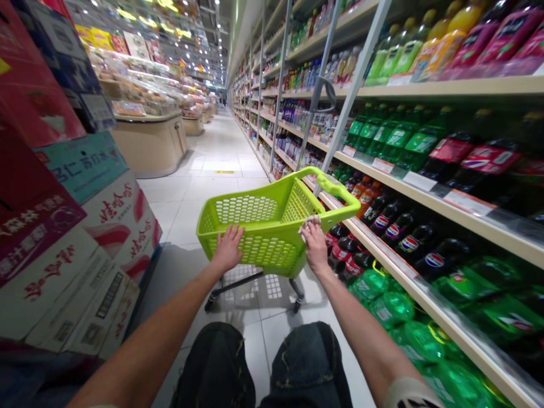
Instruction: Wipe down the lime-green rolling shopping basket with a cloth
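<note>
A lime-green plastic shopping cart (272, 229) stands crosswise before my knees, its handle toward the right-hand shelves. My left hand (228, 248) lies against the near side of its basket, close to the left end, fingers stretched out and apart at the rim. At the basket's right end, my right hand (315, 245) is closed on a crumpled pale cloth (309, 222) and presses it to the rim below the handle. The basket's visible inside shows bare green mesh. Dark legs with black wheels (297, 305) carry the cart on the tiled floor.
Shelves (425, 90) of bottled drinks run along the right, close to the cart's handle. Stacked cartons (59, 238) rise on the left. Farther on, a rounded display counter (148, 141) borders the tiled aisle (221, 153). My bent knees (314, 357) are below the cart.
</note>
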Demonstrator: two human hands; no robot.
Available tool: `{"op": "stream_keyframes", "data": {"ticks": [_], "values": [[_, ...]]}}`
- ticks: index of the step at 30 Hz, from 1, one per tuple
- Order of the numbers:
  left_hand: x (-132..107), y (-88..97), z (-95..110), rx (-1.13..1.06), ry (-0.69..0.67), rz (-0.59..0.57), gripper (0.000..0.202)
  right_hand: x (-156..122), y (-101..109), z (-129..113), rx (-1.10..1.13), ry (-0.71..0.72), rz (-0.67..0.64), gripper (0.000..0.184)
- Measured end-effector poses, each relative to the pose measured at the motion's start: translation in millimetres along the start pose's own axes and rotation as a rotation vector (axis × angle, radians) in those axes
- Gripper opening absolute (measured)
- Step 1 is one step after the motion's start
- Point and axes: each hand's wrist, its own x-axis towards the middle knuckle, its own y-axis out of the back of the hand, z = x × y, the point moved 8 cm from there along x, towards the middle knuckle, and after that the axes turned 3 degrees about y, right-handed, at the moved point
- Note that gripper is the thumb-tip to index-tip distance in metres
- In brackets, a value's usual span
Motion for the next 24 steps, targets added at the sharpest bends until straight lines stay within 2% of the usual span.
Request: {"op": "stream_keyframes", "data": {"ticks": [2,4,6,9,11,13,16,18,21,24], "values": [[-1,-0.3,0,0.000,-0.006,0.003,0.070,-19,-15,-10,0.010,0.029,-0.060,0.037],[-1,-0.6,0,-0.003,-0.007,0.008,0.071,-29,-21,-23,0.042,0.071,-0.113,0.036],[-2,-1.1,0,-0.007,-0.006,0.012,0.072,-20,-16,-35,0.080,0.101,-0.106,0.036],[-5,-1.3,1,-0.014,-0.014,0.022,0.072,10,-4,-46,0.114,0.097,-0.005,0.037],[-8,-1.5,2,-0.014,-0.027,0.027,0.073,18,-9,-49,0.123,0.095,0.020,0.035],[-11,-2.1,1,-0.013,-0.052,0.026,0.074,8,-24,-52,0.134,0.104,-0.024,0.032],[-13,-2.7,0,-0.014,-0.086,0.012,0.075,-27,-50,-59,0.162,0.148,-0.151,0.029],[-14,-2.1,-3,-0.017,-0.104,-0.001,0.075,-40,-54,-68,0.188,0.179,-0.195,0.028],[-16,0.1,-10,-0.013,-0.109,-0.009,0.072,-22,-42,-86,0.239,0.192,-0.138,0.029],[-19,4.2,-34,0.015,0.047,0.029,0.070,11,-37,-104,0.266,0.184,-0.058,0.030]]}}
